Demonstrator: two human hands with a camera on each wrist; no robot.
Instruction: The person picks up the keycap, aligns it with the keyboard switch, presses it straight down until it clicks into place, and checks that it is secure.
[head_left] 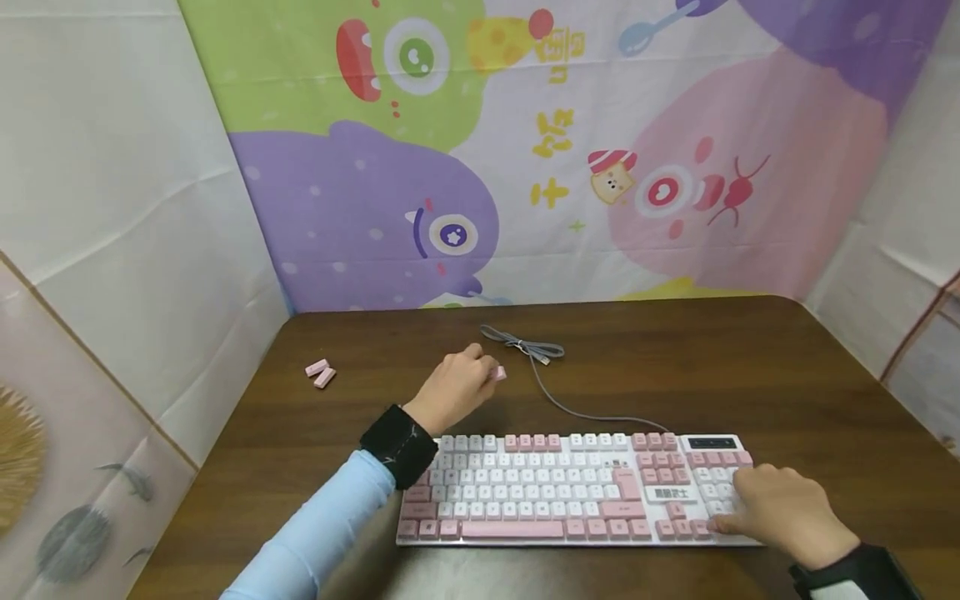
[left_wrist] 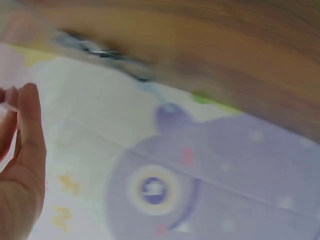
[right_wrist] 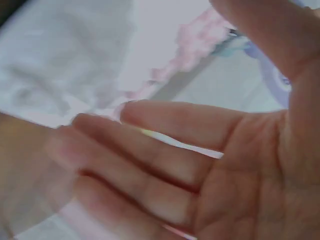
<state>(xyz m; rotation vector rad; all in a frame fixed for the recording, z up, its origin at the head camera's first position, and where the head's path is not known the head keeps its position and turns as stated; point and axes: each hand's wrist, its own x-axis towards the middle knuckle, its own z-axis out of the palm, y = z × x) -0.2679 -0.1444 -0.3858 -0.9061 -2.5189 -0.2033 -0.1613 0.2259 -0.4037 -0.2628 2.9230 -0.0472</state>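
Observation:
My left hand (head_left: 456, 385) is raised past the keyboard's back edge, pinching a small pink block (head_left: 498, 373) between thumb and fingertips. Only part of that block (left_wrist: 10, 97) shows at the edge of the left wrist view. A white and pink keyboard (head_left: 525, 531) lies across the front of the table. Over its right end is my right hand (head_left: 780, 510), with the thumb near the front keys and part of the number pad hidden beneath. In the right wrist view, blurred, the fingers (right_wrist: 170, 120) are extended and nothing is held in the palm.
Two more pink blocks (head_left: 321, 373) lie at the table's left side. A grey cable (head_left: 573, 410) runs from the keyboard to a tied bundle (head_left: 525, 343) behind it. A cartoon cloth (head_left: 555, 233) hangs along the table's back edge.

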